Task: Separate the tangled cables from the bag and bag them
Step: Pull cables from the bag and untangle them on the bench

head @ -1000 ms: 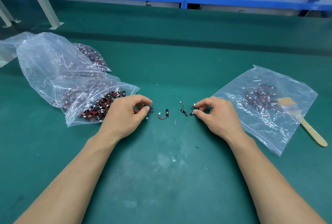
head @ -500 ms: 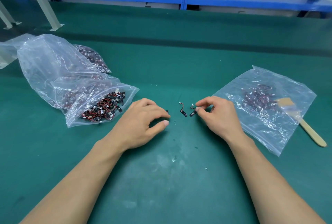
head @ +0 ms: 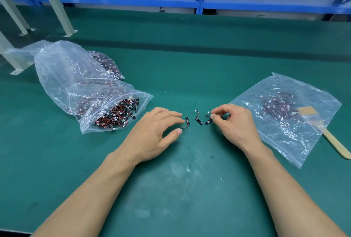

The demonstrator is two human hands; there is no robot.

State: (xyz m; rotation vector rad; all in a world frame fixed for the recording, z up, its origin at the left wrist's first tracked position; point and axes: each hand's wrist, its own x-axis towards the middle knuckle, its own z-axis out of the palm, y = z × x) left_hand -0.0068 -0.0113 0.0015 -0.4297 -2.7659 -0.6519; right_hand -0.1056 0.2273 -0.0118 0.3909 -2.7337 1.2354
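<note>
left hand [head: 155,134]: fingers apart around left cable [head: 185,123] | right hand [head: 235,124]: fingers pinching right cable [head: 208,121] | middle cable [head: 198,120]: loose on desk [head: 190,65]

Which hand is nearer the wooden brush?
Right. The right hand, pinching a cable, sits left of the brush, across the flat bag; the left hand lies even farther left.

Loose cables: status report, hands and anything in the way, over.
Left hand open, fingertips at left cable. Right hand pinches right cable. Middle cable loose between them. Nothing blocking.
</note>
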